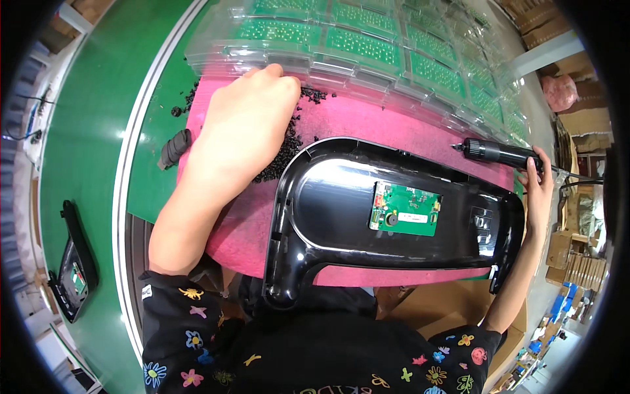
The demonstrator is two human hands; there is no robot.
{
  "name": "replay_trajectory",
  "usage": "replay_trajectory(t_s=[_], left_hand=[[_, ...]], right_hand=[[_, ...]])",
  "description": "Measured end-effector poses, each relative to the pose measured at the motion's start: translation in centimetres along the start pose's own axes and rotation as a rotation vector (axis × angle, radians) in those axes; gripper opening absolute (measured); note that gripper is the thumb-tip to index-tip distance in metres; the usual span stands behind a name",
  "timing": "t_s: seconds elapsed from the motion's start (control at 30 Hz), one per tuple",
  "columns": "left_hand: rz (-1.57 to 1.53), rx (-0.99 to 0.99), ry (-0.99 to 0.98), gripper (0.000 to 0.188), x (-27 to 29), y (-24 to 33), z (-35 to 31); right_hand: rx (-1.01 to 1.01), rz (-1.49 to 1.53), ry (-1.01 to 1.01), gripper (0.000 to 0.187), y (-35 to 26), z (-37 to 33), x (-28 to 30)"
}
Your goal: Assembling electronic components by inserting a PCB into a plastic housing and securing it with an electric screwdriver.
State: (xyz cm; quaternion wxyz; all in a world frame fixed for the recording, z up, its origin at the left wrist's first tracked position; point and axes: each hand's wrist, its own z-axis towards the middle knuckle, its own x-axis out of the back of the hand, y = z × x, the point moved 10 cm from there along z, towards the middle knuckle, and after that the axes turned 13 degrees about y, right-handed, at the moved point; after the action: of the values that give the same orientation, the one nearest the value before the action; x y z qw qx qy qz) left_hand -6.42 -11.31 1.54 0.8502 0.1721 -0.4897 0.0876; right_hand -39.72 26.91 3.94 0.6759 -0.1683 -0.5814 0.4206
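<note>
A glossy black plastic housing (328,246) lies open side up on the pink mat in front of me. Set in its middle is a green circuit board (407,223) with a round black part on it. My left hand (252,125) is closed, knuckles up, over a heap of small black screws (286,154) beside the clear trays; its fingertips are hidden, so what they hold cannot be made out. At the right, my right hand (539,174) has its fingers around the rear end of a black electric screwdriver (495,152), whose tip points left above the mat.
Clear plastic trays (367,69) holding several green circuit boards rise along the far side of the pink mat (394,121). A dark rolled object (175,148) lies by the mat's left edge. Another black housing (73,269) rests on the green surface at left. A cardboard box (453,306) stands below right.
</note>
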Motion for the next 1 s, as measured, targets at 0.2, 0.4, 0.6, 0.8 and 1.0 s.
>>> replay_trajectory(t_s=[0.2,0.4,0.6,0.8,1.0], left_hand=[[-0.015,0.035,0.049,0.018,-1.2,-1.2,0.5],[-0.069,0.026,0.036,0.01,-1.7,-1.8,0.9],[-0.48,-0.028,0.105,0.011,0.3,1.7,2.8],[-1.031,-0.348,0.288,0.022,3.1,8.9,1.5],[-1.133,-0.325,0.234,0.018,2.7,9.6,0.7]], right_hand=[[0.411,0.512,0.442,0.068,-11.6,-3.9,-2.3],[-0.028,0.946,-0.229,0.044,-13.3,-2.6,-12.3],[-0.043,1.393,-0.339,0.031,-17.1,-4.9,-12.1],[-0.221,1.683,-0.428,0.03,-20.6,-10.1,-12.7],[-0.337,1.768,-0.416,0.032,-20.0,-11.5,-12.3]])
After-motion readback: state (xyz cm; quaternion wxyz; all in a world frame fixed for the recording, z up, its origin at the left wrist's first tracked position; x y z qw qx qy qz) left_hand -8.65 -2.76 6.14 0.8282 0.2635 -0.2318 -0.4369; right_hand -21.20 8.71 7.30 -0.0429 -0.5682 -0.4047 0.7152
